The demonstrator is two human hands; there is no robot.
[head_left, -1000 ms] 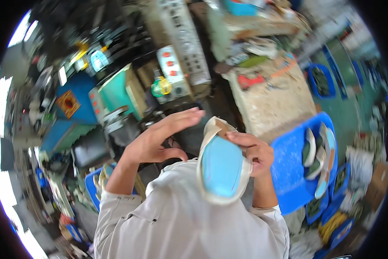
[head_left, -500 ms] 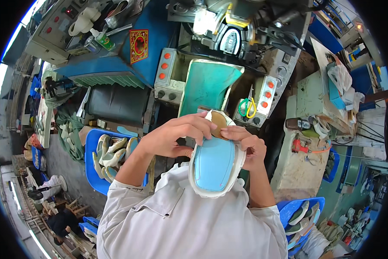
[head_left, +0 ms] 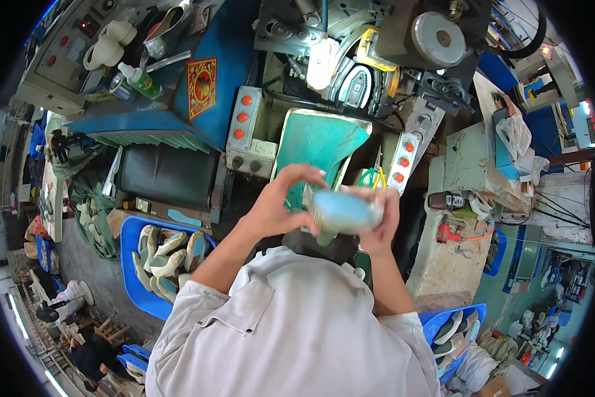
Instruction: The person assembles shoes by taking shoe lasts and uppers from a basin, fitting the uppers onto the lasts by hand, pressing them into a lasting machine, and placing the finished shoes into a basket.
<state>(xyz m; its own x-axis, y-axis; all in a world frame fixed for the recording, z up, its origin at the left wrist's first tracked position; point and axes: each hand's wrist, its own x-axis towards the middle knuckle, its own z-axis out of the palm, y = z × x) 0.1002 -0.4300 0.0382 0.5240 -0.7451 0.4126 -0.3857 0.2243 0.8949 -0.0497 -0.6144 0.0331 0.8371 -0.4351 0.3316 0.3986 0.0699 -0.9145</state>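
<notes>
A shoe upper with a light blue sole-shaped insert [head_left: 343, 210] is in front of my chest, smeared by motion. My right hand [head_left: 382, 221] grips its right end, fingers curled round the edge. At its left end my left hand [head_left: 281, 202] is curved like a C, with a wide gap between thumb and fingers; the thumb tip is close to the shoe upper, and whether it touches is blurred. Just beyond the hands stands a teal-lined tray [head_left: 324, 135]. Scissors with green and yellow handles [head_left: 375, 177] are partly hidden behind my right hand.
A machine with a metal shoe-shaped form [head_left: 355, 87] stands ahead, flanked by boxes with red buttons [head_left: 242, 118]. Blue baskets of shoes flank me, left [head_left: 130, 264] and right [head_left: 479, 311]. A worn bench [head_left: 446, 268] at the right carries a red tool [head_left: 448, 233].
The shoe upper has moved away from my chest and turned from lengthwise to crosswise. My left hand's fingers have come off its top and spread. The view has shifted a little.
</notes>
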